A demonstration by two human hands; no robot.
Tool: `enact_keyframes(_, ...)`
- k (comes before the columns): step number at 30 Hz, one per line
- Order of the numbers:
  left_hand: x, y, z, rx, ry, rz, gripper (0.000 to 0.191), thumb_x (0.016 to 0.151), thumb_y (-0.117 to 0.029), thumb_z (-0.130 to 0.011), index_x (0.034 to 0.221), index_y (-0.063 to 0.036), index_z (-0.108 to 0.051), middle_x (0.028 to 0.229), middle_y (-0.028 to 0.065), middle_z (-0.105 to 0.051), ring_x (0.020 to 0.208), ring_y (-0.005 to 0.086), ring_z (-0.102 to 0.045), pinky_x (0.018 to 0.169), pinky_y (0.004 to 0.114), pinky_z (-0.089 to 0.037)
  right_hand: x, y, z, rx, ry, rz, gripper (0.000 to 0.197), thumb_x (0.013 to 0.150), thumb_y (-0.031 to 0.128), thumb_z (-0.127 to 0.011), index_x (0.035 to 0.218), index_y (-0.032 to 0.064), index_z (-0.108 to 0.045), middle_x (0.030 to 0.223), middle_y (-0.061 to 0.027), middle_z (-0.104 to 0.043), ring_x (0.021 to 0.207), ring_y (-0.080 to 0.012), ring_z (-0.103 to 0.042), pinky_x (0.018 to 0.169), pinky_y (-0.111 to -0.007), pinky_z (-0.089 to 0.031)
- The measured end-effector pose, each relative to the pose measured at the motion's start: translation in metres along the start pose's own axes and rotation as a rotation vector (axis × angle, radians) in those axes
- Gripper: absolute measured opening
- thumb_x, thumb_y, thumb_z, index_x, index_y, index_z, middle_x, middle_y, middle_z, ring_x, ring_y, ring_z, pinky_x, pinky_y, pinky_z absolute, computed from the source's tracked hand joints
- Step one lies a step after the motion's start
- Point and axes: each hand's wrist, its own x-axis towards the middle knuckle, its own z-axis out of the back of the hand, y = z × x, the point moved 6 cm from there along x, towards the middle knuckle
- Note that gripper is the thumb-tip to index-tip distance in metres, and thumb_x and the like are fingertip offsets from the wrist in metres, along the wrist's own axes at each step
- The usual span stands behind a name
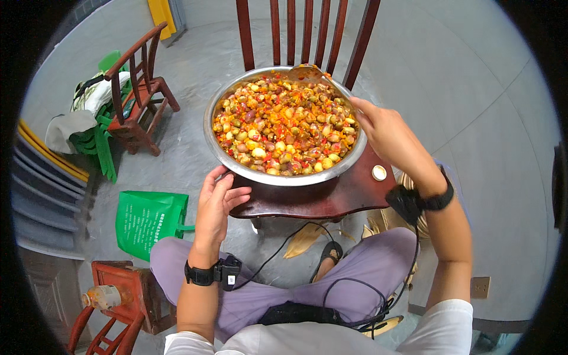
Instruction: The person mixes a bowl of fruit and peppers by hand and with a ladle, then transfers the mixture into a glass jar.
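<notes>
A wide stainless steel basin rests on the dark wooden seat of a chair. Chopped red and orange peppers are mixed in it with small whole bulbs or nuts, yellowish and purple-brown; their exact kind I cannot tell. At the basin's right rim, my right hand grips the handle of a metal ladle. The ladle's head lies against the far inner wall, smeared with pepper. My left hand is by the near-left rim, fingers apart and holding nothing. Whether its fingertips touch the rim is unclear.
A white-lined jar lid lies on the seat's right corner. To the left are a green bag, a small wooden chair and green plastic stools. A glass jar lies on a red wooden chair. Black cables hang from both wrists.
</notes>
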Motion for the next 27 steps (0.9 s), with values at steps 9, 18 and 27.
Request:
enact_keyframes(9,0.001,-0.011,-0.002,-0.024,0.022,-0.021,0.039,0.093,-0.018,-0.058,0.123,0.0001,-0.043,0.107,0.0103,-0.057,0.084,0.0179,-0.065,0.071,0.028,-0.055,0.067,-0.007,-0.055,-0.045,0.249,-0.129,0.033,0.089,0.012,-0.045,0.116,0.0009,-0.060,0.103,-0.0259,-0.064,0.095,-0.0402,-0.062,0.081,-0.047,-0.050)
enact_keyframes(18,0.000,-0.007,-0.007,-0.019,-0.012,-0.056,0.039,0.090,-0.019,-0.060,0.120,-0.0003,-0.044,0.101,0.0095,-0.058,0.082,0.0151,-0.063,0.072,0.027,-0.054,-0.005,0.025,-0.024,0.106,0.213,-0.015,0.037,0.097,0.016,-0.047,0.130,0.0021,-0.051,0.120,-0.0202,-0.061,0.109,-0.0264,-0.060,0.094,-0.034,-0.043)
enact_keyframes(27,0.003,-0.004,-0.008,-0.027,-0.058,-0.059,0.036,0.090,-0.018,-0.060,0.118,-0.0008,-0.045,0.099,0.0074,-0.058,0.080,0.0137,-0.062,0.070,0.026,-0.054,-0.038,0.028,-0.015,0.200,0.012,-0.014,0.037,0.096,0.018,-0.050,0.131,0.0071,-0.052,0.107,-0.0232,-0.064,0.100,-0.0344,-0.062,0.085,-0.039,-0.047)
